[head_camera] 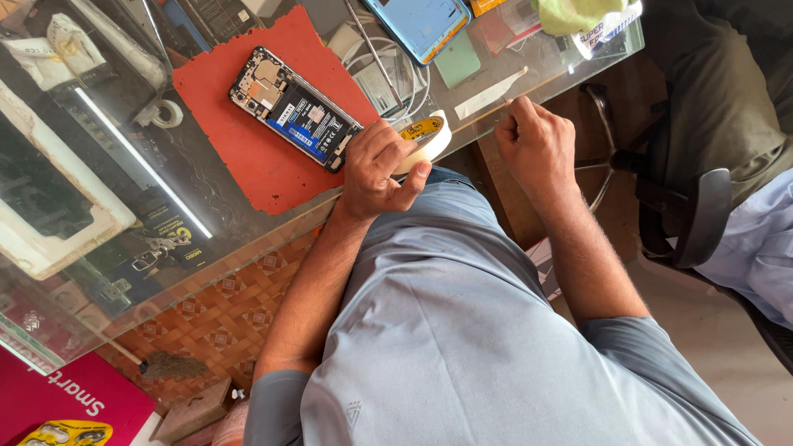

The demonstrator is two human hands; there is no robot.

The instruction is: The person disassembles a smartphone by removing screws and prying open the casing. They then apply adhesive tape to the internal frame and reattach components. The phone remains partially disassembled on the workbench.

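Observation:
My left hand (378, 168) grips a roll of pale tape (427, 137) at the edge of the glass table (248, 227). My right hand (533, 142) is closed in a fist just right of it, pinching a thin strip of tape (479, 120) stretched out from the roll. Just left of my left hand lies a phone with its back cover off (293, 107), battery and circuit board showing, on a red mat (239, 153).
A blue phone (423, 23), a white cable (396, 70), a thin metal tool (373, 51) and a green cloth (574, 12) lie at the table's far side. A small tape ring (169, 113) sits left of the mat. A dark chair (702, 216) and another person's pale sleeve (756, 244) are at right.

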